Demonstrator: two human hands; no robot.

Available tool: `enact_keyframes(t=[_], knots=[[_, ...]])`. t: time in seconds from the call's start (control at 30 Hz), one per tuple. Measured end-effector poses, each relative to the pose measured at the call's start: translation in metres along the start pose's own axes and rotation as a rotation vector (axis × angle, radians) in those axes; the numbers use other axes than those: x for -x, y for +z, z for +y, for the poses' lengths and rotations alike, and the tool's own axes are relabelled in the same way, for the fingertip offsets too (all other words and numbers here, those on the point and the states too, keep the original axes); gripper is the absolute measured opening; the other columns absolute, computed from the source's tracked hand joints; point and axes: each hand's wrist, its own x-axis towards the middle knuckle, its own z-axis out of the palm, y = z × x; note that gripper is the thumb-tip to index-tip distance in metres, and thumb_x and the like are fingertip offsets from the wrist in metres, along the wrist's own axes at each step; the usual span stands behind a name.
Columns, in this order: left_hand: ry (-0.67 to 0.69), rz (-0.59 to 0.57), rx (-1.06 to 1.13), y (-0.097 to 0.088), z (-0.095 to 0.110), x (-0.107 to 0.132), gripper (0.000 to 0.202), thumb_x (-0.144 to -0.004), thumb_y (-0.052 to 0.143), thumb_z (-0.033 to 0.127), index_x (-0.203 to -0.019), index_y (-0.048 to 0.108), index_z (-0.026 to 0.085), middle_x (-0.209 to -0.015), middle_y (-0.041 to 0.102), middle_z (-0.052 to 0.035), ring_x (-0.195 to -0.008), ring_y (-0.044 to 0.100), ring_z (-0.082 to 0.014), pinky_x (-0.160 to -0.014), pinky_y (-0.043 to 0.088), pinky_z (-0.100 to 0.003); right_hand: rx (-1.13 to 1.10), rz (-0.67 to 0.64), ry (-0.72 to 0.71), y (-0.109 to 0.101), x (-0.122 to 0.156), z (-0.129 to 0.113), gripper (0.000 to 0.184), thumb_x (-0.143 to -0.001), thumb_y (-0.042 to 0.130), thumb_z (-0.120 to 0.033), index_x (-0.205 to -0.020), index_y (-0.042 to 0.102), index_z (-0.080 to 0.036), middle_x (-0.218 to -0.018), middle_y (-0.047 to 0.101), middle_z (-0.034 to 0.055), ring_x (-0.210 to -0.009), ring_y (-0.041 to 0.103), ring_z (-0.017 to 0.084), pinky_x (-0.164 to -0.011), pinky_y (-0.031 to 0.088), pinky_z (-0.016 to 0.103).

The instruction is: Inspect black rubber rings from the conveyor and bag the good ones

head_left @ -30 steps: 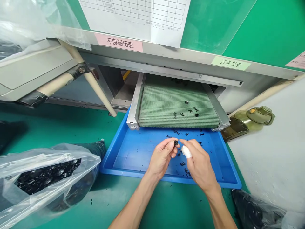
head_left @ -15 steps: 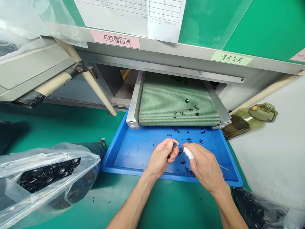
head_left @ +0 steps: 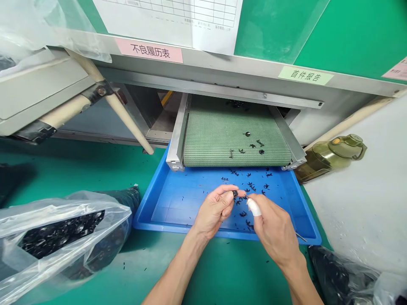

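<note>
Over the blue tray [head_left: 149, 220], my left hand [head_left: 213, 212] is closed, pinching a small black plastic part [head_left: 235, 193] between thumb and fingertips. My right hand [head_left: 275, 224], with a white wrap on its thumb, is closed around a thin rod-like tool [head_left: 301, 237]. One end of the tool sticks out behind the hand, and its tip is close to the black part; whether they touch I cannot tell. Several small black pieces [head_left: 243, 214] lie scattered in the tray beneath my hands.
A green conveyor belt [head_left: 219, 127] carrying several black parts [head_left: 247, 134] ends above the tray. Clear plastic bags of black parts stand at left [head_left: 117, 237] and lower right [head_left: 341, 271]. A green bottle [head_left: 333, 154] is by the wall, and a slanted pole [head_left: 127, 120] stands left.
The black part has turned in my left fingers, and my right fingertips have come closer to it. The tool's rear end has tilted lower. The whole view has shifted slightly.
</note>
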Motion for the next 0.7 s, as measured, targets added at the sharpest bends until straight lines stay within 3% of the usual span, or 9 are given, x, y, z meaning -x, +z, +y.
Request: enact_keyframes(t=[0.1,0.23,0.53,0.7], knots=[[0.031,0.059,0.049,0.0008,-0.0036,-0.0015,0.024,-0.072,0.072,0.028,-0.092,0.063,0.018,-0.089,0.067,-0.0078,-0.043,0.029,-0.0005,-0.038,0.016,-0.015,0.013,-0.019,0.027,0.0029,0.0040,-0.0044,0.021,-0.092,0.036,-0.018,-0.097,0.057,-0.020,-0.084,0.064,0.0039,-0.072,0.059,0.016,-0.063,0.043,0.026],[0.018,0.123,0.093,-0.0001,-0.0074,-0.0039,0.030,-0.066,0.077,0.029,-0.090,0.062,0.019,-0.075,0.063,-0.0021,-0.043,0.031,-0.0011,-0.036,0.012,-0.014,0.019,-0.058,0.046,0.0075,0.0062,-0.0067,0.024,-0.090,0.035,-0.016,-0.099,0.057,-0.020,-0.087,0.065,0.0050,-0.076,0.060,0.017,-0.064,0.043,0.026],[0.036,0.128,0.025,0.0023,-0.0093,-0.0020,0.026,-0.069,0.075,0.028,-0.087,0.060,0.015,-0.078,0.067,-0.0053,-0.042,0.030,-0.0005,-0.037,0.014,-0.014,0.042,-0.059,0.044,0.0072,0.0052,-0.0069,0.024,-0.087,0.035,-0.011,-0.093,0.057,-0.020,-0.084,0.062,0.0048,-0.077,0.056,0.018,-0.067,0.041,0.027],[0.058,0.161,0.022,0.0082,-0.0093,0.0000,0.027,-0.065,0.077,0.028,-0.083,0.060,0.016,-0.067,0.064,-0.0006,-0.041,0.030,-0.0008,-0.037,0.016,-0.014,0.176,-0.018,-0.035,0.0073,0.0015,-0.0103,0.024,-0.090,0.035,-0.013,-0.095,0.058,-0.019,-0.076,0.060,0.0040,-0.071,0.053,0.017,-0.060,0.036,0.027]])
